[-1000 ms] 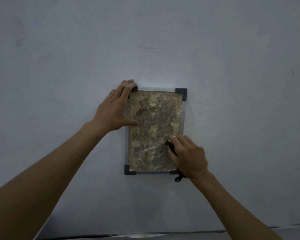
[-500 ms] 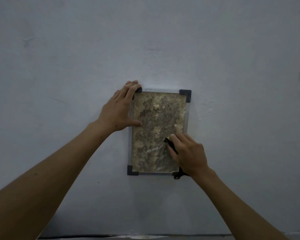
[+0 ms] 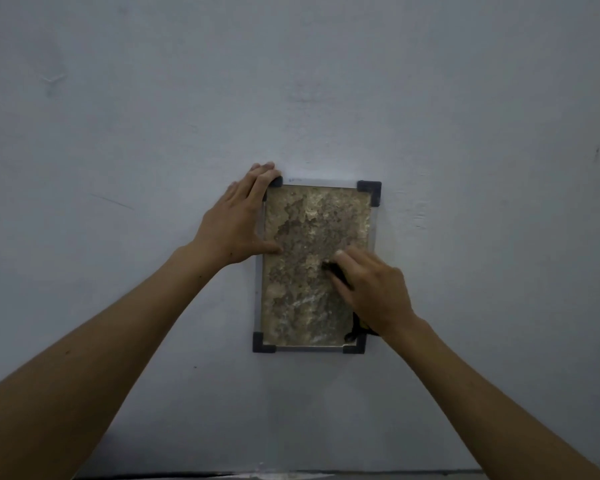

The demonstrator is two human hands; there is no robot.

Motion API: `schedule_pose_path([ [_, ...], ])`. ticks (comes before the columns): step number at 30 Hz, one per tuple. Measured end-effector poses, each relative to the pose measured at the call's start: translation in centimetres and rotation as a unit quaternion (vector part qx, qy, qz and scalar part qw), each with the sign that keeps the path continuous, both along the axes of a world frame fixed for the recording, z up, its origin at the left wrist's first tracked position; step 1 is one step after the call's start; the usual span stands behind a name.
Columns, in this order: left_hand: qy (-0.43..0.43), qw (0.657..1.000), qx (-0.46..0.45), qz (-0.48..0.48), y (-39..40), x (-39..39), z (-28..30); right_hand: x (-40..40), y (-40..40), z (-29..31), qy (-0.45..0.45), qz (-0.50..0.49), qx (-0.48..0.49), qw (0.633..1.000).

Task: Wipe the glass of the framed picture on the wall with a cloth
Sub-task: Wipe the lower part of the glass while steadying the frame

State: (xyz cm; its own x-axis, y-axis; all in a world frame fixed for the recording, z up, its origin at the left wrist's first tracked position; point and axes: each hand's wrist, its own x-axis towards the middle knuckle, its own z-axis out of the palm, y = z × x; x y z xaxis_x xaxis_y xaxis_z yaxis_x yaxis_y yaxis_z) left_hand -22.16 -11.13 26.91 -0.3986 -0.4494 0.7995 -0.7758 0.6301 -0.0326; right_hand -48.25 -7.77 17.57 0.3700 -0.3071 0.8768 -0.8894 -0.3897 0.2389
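A small framed picture (image 3: 305, 271) with a mottled brown image, thin silver edges and black corner pieces hangs on a pale wall. My left hand (image 3: 238, 221) lies flat along the frame's upper left edge, fingers straight over the top left corner and thumb on the glass. My right hand (image 3: 373, 292) presses a dark cloth (image 3: 336, 273) against the right half of the glass. Most of the cloth is hidden under the hand; a dark end hangs out near the lower right corner.
The bare pale wall (image 3: 465, 116) fills the view around the picture. A dark line where the wall meets the floor (image 3: 187, 475) runs along the bottom edge.
My right hand with the cloth has slid up the right side of the glass, from near the lower right corner toward the middle. My left hand has kept its place on the frame.
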Motion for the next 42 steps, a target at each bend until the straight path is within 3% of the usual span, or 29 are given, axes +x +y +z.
schedule_pose_path([
  [5, 0.0, 1.0, 0.001, -0.001, -0.1, 0.0, -0.1, -0.9, 0.0, 0.5, 0.1, 0.003, 0.027, 0.995],
  [11, 0.0, 1.0, 0.001, 0.001, -0.1, 0.1, 0.1, -0.7, -0.4, 6.3, -0.024, -0.009, -0.018, 1.0],
  [17, -0.002, 1.0, -0.001, -0.001, -0.3, 0.0, -0.1, -1.3, 0.1, 0.8, 0.115, 0.022, 0.047, 0.992],
  [21, -0.001, 1.0, 0.001, 0.001, -0.3, 0.1, -0.1, -2.1, -0.1, 2.0, 0.181, 0.002, 0.062, 0.982],
  [28, 0.0, 1.0, 0.002, 0.0, -0.2, 0.0, 0.0, -2.4, 0.0, 5.1, -0.001, -0.028, -0.032, 0.999],
  [33, -0.002, 1.0, 0.004, 0.004, -0.2, 0.0, 0.0, -2.9, 0.6, 0.6, 0.084, 0.0, 0.044, 0.995],
  [37, 0.0, 1.0, 0.004, 0.004, -0.1, 0.0, 0.0, -2.9, 1.1, 1.3, 0.146, -0.002, 0.062, 0.987],
  [39, 0.001, 1.0, 0.004, 0.005, 0.0, 0.0, 0.0, -2.7, 0.9, 3.2, 0.135, -0.004, 0.03, 0.99],
  [42, 0.003, 1.0, 0.008, 0.005, 0.1, -0.1, 0.0, -2.1, 0.5, 6.6, 0.037, -0.013, -0.036, 0.999],
])
